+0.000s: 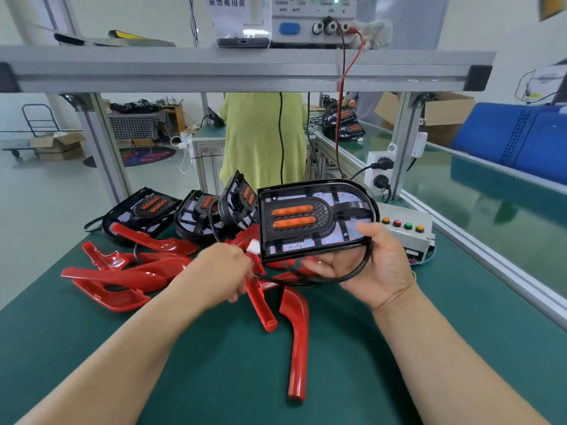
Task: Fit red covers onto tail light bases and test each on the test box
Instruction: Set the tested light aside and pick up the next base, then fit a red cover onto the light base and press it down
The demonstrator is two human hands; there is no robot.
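The right hand (377,265) holds the tail light base (306,219) above the worktop (214,378), gripping its lower rim; the left hand (227,265) pinches its white connector (254,247). It seems light and stiff (hold by the rim).

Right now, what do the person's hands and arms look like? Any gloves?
No gloves. The left hand and right hand are bare, with no sleeves, watch or bracelet in view. One right finger seems to wear a thin ring.
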